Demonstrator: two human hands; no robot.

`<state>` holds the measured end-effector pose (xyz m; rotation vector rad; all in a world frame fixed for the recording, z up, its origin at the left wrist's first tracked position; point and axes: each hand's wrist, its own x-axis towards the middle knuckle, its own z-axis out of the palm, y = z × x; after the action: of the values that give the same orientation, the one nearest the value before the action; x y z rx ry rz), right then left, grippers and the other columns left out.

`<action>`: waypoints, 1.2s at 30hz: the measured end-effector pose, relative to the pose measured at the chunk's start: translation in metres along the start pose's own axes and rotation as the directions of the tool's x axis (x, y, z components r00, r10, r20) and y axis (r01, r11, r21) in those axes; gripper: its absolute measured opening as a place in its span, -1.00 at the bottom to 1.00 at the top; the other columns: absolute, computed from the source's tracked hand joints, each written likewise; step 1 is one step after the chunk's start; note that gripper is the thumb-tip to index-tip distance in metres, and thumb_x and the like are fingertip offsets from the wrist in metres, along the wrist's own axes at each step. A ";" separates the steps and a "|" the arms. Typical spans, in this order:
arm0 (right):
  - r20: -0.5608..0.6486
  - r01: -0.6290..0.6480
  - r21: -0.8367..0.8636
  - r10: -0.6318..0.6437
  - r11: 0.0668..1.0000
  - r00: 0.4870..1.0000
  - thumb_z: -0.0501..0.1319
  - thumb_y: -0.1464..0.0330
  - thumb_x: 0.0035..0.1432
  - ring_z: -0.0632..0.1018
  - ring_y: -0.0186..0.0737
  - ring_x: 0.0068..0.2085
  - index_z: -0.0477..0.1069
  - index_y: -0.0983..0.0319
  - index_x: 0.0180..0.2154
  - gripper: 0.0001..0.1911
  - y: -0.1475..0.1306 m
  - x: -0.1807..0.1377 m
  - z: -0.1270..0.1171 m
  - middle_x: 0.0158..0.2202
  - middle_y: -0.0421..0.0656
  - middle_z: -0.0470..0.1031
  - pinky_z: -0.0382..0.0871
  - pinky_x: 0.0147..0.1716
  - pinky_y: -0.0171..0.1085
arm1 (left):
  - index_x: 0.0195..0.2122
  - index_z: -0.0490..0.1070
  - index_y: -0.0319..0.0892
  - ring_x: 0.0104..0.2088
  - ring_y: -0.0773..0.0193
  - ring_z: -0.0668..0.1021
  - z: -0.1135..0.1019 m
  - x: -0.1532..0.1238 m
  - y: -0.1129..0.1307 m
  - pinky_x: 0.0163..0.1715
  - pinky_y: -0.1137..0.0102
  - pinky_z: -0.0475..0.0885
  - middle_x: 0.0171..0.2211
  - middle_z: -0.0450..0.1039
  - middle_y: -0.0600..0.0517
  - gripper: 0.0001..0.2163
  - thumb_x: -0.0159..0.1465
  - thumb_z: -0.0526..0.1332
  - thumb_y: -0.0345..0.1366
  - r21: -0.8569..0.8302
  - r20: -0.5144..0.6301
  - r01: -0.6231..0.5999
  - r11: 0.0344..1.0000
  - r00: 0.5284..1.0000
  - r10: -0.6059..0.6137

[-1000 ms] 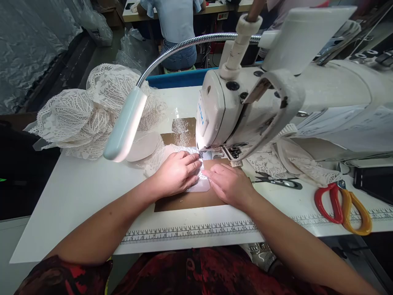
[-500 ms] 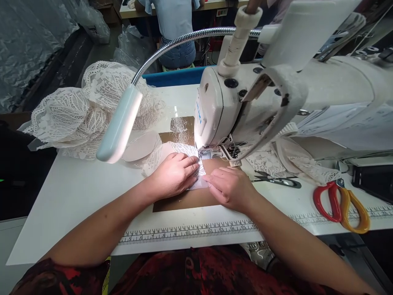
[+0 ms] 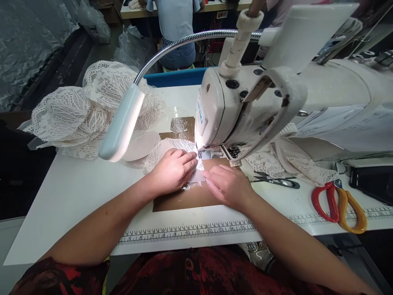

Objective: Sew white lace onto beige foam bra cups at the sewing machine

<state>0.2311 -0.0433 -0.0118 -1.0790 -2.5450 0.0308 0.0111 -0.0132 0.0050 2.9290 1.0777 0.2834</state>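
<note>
A piece of white lace fabric (image 3: 199,165) lies under the needle area of the white sewing machine (image 3: 211,110). My left hand (image 3: 173,170) rests on this lace from the left, fingers extended and pressing it down close to the presser foot (image 3: 200,155). At the lace's near right edge, my right hand (image 3: 227,184) has thumb and index finger pinched on the fabric. More of the same lace, with a smooth beige cup piece (image 3: 141,146) beside it, spreads out to the left. Brown tape (image 3: 184,200) covers the tabletop beneath both hands.
A lamp (image 3: 123,123) on a bendable neck hangs at the left over a lace pile (image 3: 70,114). To the right lie small black thread snips (image 3: 278,181), red-and-orange-handled scissors (image 3: 339,205) and more lace (image 3: 267,162). A ruler tape (image 3: 187,233) runs along the front edge. Another person sits beyond.
The lace has shifted slightly away from me toward the machine, with its near edge now closer to the needle. Both hands have moved a little forward with it.
</note>
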 end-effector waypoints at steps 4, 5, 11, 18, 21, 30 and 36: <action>0.027 -0.015 -0.036 0.016 0.999 0.999 0.06 0.39 0.23 0.33 -0.26 -0.43 0.50 0.21 -0.06 -0.68 -0.001 0.002 -0.002 -0.48 -0.19 0.41 0.15 -0.40 -0.29 | -0.01 0.43 -0.26 -0.14 0.13 0.42 0.000 -0.001 0.000 -0.11 0.22 0.31 0.07 0.42 -0.03 -0.71 0.32 0.01 -0.39 0.059 -0.036 -0.007 0.998 0.999 0.009; 0.031 -0.017 -0.042 0.018 0.999 0.999 0.06 0.39 0.24 0.32 -0.26 -0.43 0.50 0.21 -0.05 -0.68 -0.002 0.002 -0.002 -0.48 -0.19 0.40 0.15 -0.40 -0.29 | -0.01 0.43 -0.26 -0.15 0.13 0.42 0.000 -0.001 0.000 -0.12 0.22 0.31 0.06 0.42 -0.03 -0.70 0.31 0.02 -0.41 0.068 -0.039 -0.008 0.998 0.999 0.011; 0.048 -0.040 -0.064 0.043 0.997 0.998 0.04 0.36 0.27 0.33 -0.26 -0.43 0.50 0.19 -0.03 -0.66 -0.002 0.004 0.001 -0.48 -0.18 0.41 0.13 -0.43 -0.28 | -0.01 0.44 -0.25 -0.12 0.09 0.43 0.002 -0.002 -0.003 -0.11 0.20 0.32 0.06 0.42 -0.07 -0.69 0.30 0.01 -0.41 0.066 -0.032 0.009 0.998 0.999 -0.007; 0.076 -0.115 -0.059 0.120 0.992 0.990 -0.01 0.31 0.31 0.39 -0.27 -0.40 0.49 0.20 -0.02 -0.64 -0.004 0.011 0.004 -0.39 -0.15 0.50 0.17 -0.43 -0.29 | 0.03 0.41 -0.26 -0.04 0.03 0.42 0.006 -0.002 -0.011 -0.05 0.14 0.33 0.06 0.41 -0.12 -0.67 0.29 0.02 -0.43 0.036 -0.060 0.086 0.996 0.995 -0.084; 0.070 -0.122 -0.043 0.125 0.992 0.990 0.00 0.31 0.30 0.42 -0.26 -0.38 0.46 0.20 0.02 -0.63 -0.003 0.012 0.004 -0.33 -0.14 0.53 0.20 -0.40 -0.29 | 0.02 0.40 -0.27 -0.01 0.01 0.41 0.006 -0.002 -0.013 -0.03 0.13 0.33 0.06 0.40 -0.15 -0.68 0.29 0.02 -0.41 0.020 -0.074 0.116 0.993 0.991 -0.114; 0.091 -0.177 -0.013 0.177 0.984 0.980 0.03 0.30 0.28 0.47 -0.23 -0.33 0.44 0.17 0.03 -0.64 -0.005 0.015 0.003 -0.29 -0.15 0.55 0.23 -0.34 -0.28 | 0.05 0.37 -0.27 0.04 -0.01 0.40 0.005 -0.006 -0.015 0.01 0.09 0.32 0.06 0.38 -0.22 -0.62 0.33 0.05 -0.14 -0.119 -0.117 0.159 0.980 0.978 -0.173; 0.109 -0.189 0.031 0.185 0.981 0.977 0.01 0.33 0.29 0.49 -0.20 -0.24 0.43 0.19 0.02 -0.66 -0.008 0.016 0.001 -0.24 -0.12 0.55 0.25 -0.21 -0.26 | 0.02 0.39 -0.26 0.01 0.00 0.44 0.005 -0.011 -0.014 -0.01 0.10 0.35 0.02 0.42 -0.19 -0.65 0.28 0.10 -0.19 -0.122 -0.187 0.210 0.970 0.955 -0.230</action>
<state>0.2155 -0.0375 -0.0065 -1.3300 -2.5125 0.1943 -0.0051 -0.0092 -0.0024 2.7038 1.3580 0.6182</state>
